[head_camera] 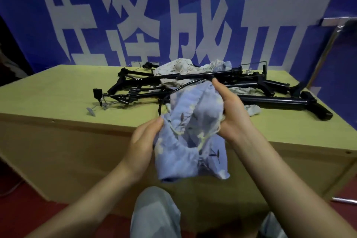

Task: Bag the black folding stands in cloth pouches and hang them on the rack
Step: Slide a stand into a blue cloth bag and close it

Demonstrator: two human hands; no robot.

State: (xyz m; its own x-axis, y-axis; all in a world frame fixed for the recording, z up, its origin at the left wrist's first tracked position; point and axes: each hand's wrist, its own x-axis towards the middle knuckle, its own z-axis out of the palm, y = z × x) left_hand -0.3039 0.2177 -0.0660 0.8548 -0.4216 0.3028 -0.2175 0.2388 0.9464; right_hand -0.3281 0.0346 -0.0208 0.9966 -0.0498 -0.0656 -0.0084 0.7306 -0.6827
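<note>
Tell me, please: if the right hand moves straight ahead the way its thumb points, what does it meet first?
Probably the long black stand lying across the pile; the right hand, gripping the blue pouch, has its thumb tip almost at that bar, though depth is uncertain.

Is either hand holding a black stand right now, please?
No, both the left hand and right hand grip a blue pouch.

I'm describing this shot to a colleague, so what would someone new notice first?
First, the blue cloth pouch held up in the middle, the left hand and right hand gripping its sides. Behind it, a tangle of black folding stands and more pouches lies on the yellow-green table, before a blue banner with large white characters.
</note>
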